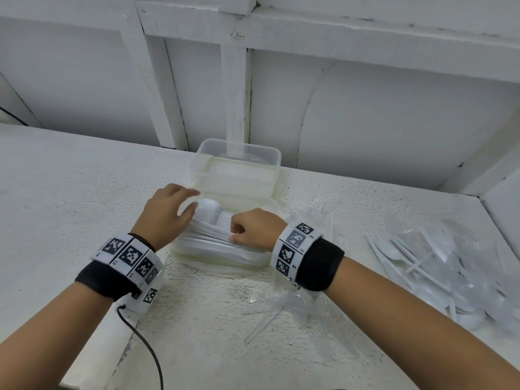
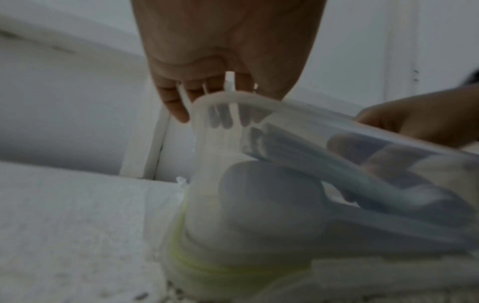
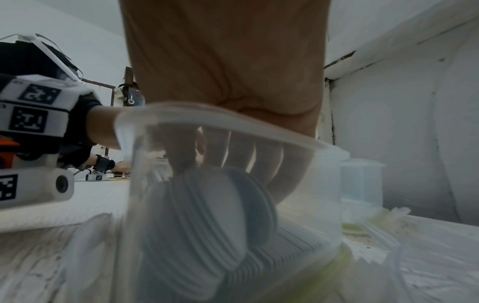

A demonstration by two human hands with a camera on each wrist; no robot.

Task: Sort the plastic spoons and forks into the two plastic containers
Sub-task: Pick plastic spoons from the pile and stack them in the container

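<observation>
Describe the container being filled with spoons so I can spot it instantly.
On the white table, two clear tubs sit centre against the wall. It is the near container, between the left hand and right hand. Unlike the far container, it holds stacked white spoons.

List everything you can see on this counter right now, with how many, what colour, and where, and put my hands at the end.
near container: one, clear plastic, counter centre, under both hands
white spoons: a nested stack, count unclear, lying inside the near container
far container: one, clear plastic, behind the near one by the wall
loose cutlery pile: many white and clear pieces, counter's right side
clear forks: a few, right of the near container
cable: one, black, running down from the left wrist
counter: one, white, rough-textured
left hand: fingers relaxed, over the near container's left end
right hand: fingers curled on the spoon handles
</observation>
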